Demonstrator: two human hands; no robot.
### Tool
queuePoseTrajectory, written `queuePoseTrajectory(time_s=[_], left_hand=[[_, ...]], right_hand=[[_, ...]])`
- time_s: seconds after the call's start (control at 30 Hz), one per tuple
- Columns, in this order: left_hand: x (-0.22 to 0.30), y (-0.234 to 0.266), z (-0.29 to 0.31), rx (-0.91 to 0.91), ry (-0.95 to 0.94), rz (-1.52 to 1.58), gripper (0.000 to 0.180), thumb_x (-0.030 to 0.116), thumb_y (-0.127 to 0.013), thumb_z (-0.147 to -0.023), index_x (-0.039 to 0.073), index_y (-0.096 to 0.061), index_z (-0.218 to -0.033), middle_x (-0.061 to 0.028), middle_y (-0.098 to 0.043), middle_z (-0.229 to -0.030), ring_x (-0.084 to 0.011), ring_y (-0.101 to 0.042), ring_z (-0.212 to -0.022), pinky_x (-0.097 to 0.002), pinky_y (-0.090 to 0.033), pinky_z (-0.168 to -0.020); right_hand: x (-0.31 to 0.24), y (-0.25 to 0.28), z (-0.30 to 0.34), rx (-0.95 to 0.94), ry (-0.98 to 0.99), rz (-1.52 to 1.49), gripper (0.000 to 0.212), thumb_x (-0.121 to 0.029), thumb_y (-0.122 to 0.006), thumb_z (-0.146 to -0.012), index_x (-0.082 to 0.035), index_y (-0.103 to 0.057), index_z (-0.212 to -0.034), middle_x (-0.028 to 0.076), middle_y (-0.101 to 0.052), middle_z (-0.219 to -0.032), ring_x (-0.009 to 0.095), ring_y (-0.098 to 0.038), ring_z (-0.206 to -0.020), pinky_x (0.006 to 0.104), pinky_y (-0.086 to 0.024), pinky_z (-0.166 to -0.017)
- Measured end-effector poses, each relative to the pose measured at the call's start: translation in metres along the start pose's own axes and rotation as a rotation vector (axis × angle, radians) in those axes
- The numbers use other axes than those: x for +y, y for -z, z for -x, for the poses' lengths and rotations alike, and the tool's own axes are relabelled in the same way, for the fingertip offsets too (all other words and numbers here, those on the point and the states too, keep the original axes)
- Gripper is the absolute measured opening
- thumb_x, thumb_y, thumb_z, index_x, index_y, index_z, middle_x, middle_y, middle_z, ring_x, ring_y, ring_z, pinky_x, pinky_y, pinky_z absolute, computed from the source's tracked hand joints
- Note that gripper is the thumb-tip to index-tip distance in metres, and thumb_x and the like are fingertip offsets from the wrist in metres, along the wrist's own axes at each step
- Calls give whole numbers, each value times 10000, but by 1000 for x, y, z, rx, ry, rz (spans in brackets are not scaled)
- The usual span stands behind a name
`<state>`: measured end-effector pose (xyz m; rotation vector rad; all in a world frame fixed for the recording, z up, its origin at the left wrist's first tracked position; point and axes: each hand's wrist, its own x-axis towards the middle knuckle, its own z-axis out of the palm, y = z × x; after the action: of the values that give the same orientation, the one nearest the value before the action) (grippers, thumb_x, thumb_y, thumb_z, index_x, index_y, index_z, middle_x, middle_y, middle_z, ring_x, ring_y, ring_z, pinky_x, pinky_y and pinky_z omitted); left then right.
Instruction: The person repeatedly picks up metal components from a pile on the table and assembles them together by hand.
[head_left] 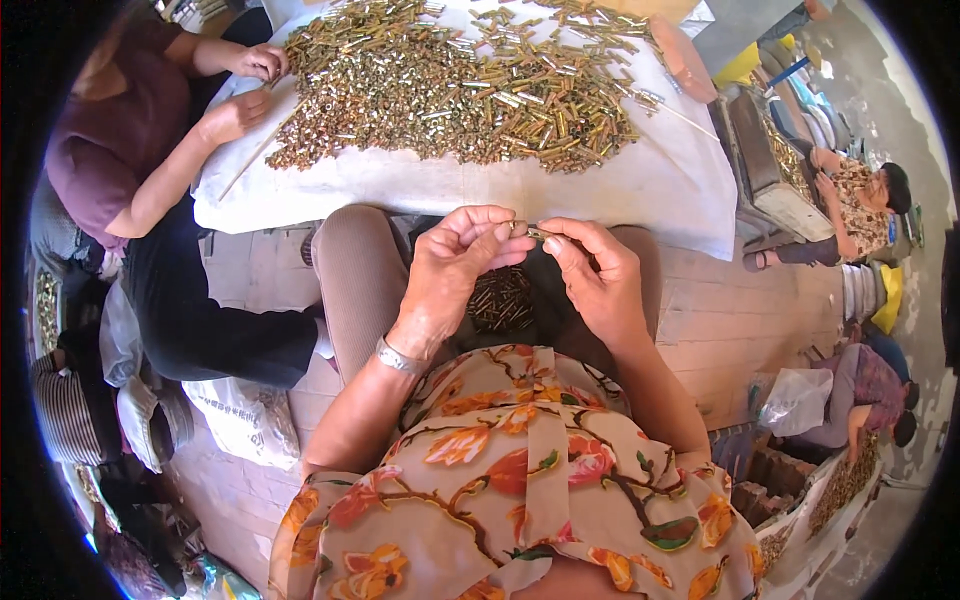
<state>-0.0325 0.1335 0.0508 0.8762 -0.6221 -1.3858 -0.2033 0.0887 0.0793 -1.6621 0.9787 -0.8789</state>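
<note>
The white-covered counter [660, 190] spans the far side, just beyond the person's knees. On it spreads a heap of small brassy metal parts [430, 100], short nut-like bits mostly left and longer tubes mostly right. Nearer, between the legs, lies a smaller dark pile of slim metal pieces [500, 300].

The left hand [450, 262] and right hand [603, 272] meet above that pile, near the counter's near edge. Between their fingertips is a small metal piece [538, 234]; whether it is one part or two end to end, I cannot tell.

It looks light and stiff, unlikely to break, but smooth and perhaps slippery, so a fingertip pinch on its sides near each end should suit it best.

The left thumb and forefinger pinch its left end, almost together; the right thumb and forefinger close around its right end, with barely a gap. The other fingers curl loosely.
</note>
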Motion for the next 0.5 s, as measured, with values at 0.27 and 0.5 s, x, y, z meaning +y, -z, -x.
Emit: queuePoseTrajectory(time_s=[0.27, 0.5], left_hand=[[4, -7, 25, -10, -146, -104, 174, 28, -545, -936, -40, -582, -1092, -96, -654, -1018, -176, -653, -941, -291, -544, -853], [-2, -8, 31, 31, -288, -229, 152, -21, -569, -910, -31, -611, -1056, -62, -664, -985, -127, -644, -930, -252, -523, -848]], right_hand=[[-12, -11, 6, 52, 325, 170, 137, -21, -606, -883, -6, -639, -1015, 106, -658, -892, 153, -632, -762, 256, -495, -679], [-10, -13, 11, 45, 274, 97, 141, -25, -613, -880, -4, -644, -1015, 105, -663, -870, 153, -636, -756, 259, -499, -684]])
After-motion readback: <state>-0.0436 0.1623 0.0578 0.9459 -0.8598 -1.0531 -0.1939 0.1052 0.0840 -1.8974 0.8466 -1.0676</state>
